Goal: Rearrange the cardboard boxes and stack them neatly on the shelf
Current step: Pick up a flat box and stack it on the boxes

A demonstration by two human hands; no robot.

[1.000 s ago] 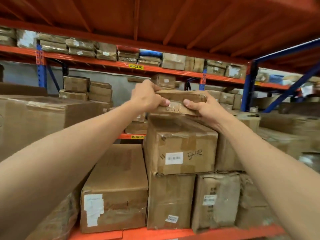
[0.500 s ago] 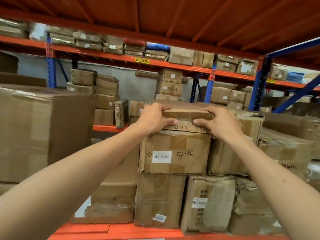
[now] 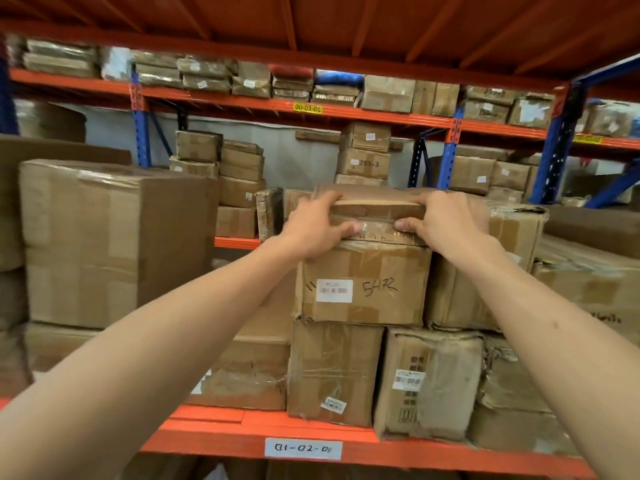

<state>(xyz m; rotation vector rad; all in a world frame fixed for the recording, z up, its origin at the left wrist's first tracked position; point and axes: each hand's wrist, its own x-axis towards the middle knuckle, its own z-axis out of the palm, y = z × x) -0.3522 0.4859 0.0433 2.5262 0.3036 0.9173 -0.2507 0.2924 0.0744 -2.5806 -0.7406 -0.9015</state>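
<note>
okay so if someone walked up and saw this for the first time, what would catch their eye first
Two bare arms reach in from below, the left hand and right hand gripping a flat cardboard box atop the box marked 5472, mid-frame. Around them, the bright orange shelf beam with its white label, and a large taped box at left.

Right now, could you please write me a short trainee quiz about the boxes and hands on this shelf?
1. True or false: both hands hold the flat box.
2. What is handwritten on the box under it?
3. The shelf beam label reads: A) 01-02-01 B) 05-09-07 C) 12-44-30

Key:
1. True: the left hand and right hand grip its ends, fingers curled over the top.
2. It looks like "54R".
3. A
</note>
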